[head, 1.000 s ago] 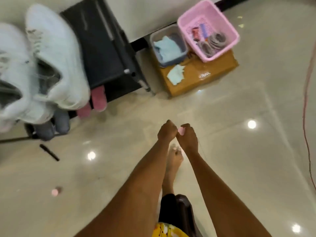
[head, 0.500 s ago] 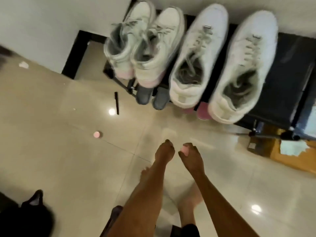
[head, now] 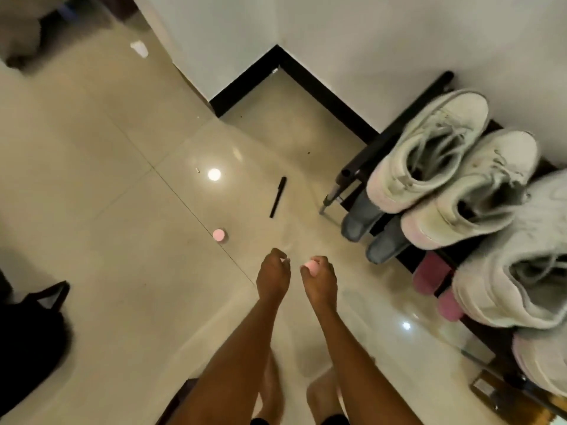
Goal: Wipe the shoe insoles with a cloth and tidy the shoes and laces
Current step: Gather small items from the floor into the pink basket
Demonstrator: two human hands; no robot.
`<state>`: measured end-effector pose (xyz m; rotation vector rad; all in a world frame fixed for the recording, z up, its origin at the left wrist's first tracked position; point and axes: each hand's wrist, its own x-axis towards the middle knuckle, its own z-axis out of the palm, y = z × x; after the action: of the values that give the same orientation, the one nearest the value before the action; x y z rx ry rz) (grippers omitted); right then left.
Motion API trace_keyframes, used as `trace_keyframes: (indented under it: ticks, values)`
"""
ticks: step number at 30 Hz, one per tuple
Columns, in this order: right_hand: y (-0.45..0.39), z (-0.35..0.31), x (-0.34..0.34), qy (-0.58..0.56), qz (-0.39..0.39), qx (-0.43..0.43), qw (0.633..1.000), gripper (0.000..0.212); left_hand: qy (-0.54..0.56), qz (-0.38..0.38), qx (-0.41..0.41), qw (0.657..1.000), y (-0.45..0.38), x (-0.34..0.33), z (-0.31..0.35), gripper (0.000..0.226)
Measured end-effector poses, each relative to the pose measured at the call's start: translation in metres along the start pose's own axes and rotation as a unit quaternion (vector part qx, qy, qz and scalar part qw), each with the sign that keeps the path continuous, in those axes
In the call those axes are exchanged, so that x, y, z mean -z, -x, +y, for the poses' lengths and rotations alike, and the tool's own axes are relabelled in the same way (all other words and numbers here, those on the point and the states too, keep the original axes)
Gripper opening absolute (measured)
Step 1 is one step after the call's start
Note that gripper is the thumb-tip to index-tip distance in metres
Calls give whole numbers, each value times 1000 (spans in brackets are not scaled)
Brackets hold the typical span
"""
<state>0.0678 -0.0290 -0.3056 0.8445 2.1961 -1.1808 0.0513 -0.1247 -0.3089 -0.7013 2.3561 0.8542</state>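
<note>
Several white lace-up sneakers stand on a black shoe rack (head: 366, 156) along the right wall: one (head: 429, 148) nearest the corner, a second (head: 469, 194) beside it, and a third (head: 515, 262) closer to me. Their laces lie loose over the tongues. My hands hang over the floor tiles, left of the rack and a little apart. My right hand (head: 320, 282) pinches a small pink round object (head: 312, 266) at its fingertips. The fingers of my left hand (head: 273, 277) are curled, and I see nothing in them. No cloth is in view.
Grey slippers (head: 359, 222) and pink slippers (head: 429, 274) sit under the rack. A black pen (head: 277, 197) and a small pink cap (head: 219, 234) lie on the tiles ahead. A black bag (head: 27, 342) sits at the left. My bare feet are below.
My view has swung left, from the pink basket and box to the room's corner. My hands, together on the pink object before, have drawn slightly apart; it stays in my right hand.
</note>
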Motion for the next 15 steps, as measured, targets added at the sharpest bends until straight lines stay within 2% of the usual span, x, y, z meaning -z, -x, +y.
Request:
trace_keyframes:
  ticks: [8, 15]
  values:
    - [-138, -48, -66, 71, 2, 49, 996, 36, 47, 95, -17, 994, -155, -11, -3, 20]
    - [-222, -49, -100, 114, 33, 100, 988, 42, 15, 86, -44, 995, -252, -37, 7, 30]
